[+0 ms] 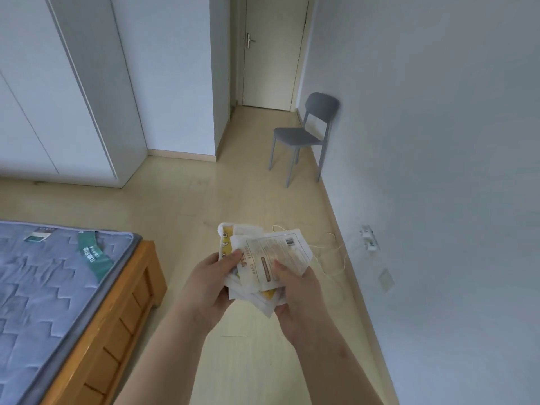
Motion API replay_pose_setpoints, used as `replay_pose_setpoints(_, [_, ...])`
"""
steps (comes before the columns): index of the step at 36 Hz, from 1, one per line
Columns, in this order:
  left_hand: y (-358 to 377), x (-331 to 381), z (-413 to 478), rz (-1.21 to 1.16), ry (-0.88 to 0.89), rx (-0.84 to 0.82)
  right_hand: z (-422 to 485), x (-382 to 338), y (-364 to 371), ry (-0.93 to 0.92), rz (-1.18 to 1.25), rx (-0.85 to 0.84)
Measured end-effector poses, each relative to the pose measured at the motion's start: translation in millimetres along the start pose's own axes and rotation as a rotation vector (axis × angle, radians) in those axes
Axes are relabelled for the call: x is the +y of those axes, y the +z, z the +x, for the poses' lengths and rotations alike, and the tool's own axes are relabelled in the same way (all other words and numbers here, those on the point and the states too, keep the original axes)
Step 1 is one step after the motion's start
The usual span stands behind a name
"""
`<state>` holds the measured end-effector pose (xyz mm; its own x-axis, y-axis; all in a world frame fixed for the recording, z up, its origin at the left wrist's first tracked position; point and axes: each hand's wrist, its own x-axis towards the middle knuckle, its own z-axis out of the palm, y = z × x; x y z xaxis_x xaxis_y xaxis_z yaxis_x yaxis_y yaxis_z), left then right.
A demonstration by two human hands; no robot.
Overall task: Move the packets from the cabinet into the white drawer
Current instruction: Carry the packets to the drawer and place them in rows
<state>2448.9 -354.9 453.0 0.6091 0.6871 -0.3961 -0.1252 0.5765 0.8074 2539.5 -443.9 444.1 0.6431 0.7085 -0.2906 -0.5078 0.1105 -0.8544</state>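
Fingers (pixel 230 260) of both hands curl round a stack of packets (pixel 233 244), held in mid-air above the floor (pixel 248 194).
The left hand (pixel 209 283) grips the stack's left edge; the right hand (pixel 295 296) holds its lower right, thumb on top. The top packet (pixel 277 252) reads "HAND WARMER" beside a barcode (pixel 290 241); yellow print shows beneath. A white cable (pixel 336 258) lies on the floor beyond, a mattress (pixel 52 287) with a green tag (pixel 93 255) at left, a grey chair (pixel 304 135) behind.
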Motion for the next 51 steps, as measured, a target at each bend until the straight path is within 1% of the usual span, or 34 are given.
replay_pose_setpoints(6, [-20.7,28.7,90.4,-0.031,-0.019,0.138,98.1,7.8,38.5,0.127,-0.021,-0.021])
replay_pose_setpoints(11, [-27.8,59.0,181.5,-0.032,0.012,0.172,197.4,-2.0,63.2,0.157,-0.036,-0.111])
replay_pose_setpoints(17, [-12.5,114.7,296.6,-0.045,0.031,0.227,333.3,-31.2,98.3,0.209,-0.111,-0.127])
replay_pose_setpoints(22, [-22.1,165.2,373.5,-0.127,0.047,0.304,425.5,-47.1,147.4,0.226,-0.113,-0.226])
replay_pose_setpoints(26, [-56.8,195.7,428.3,-0.179,0.039,0.368,487.8,-34.7,191.1,0.332,-0.114,-0.289])
replay_pose_setpoints(31, [-103.7,237.5,507.5,-0.214,0.037,0.406,568.7,-16.8,255.2,0.373,-0.123,-0.284])
replay_pose_setpoints(36, [-161.1,303.2,580.6,-0.214,0.045,0.466,647.3,3.1,344.2,0.428,-0.171,-0.257])
replay_pose_setpoints(42, [-226.8,393.3,647.9,-0.21,0.126,0.498,727.9,16.8,456.7,0.431,-0.162,-0.306])
replay_pose_setpoints(46, [-263.9,433.2,682.8,-0.209,0.142,0.531,771.7,30.9,512.5,0.469,-0.171,-0.331])
replay_pose_setpoints(51, [-319.0,476.6,732.1,-0.268,0.156,0.637,828.9,56.0,585.7,0.521,-0.202,-0.402])
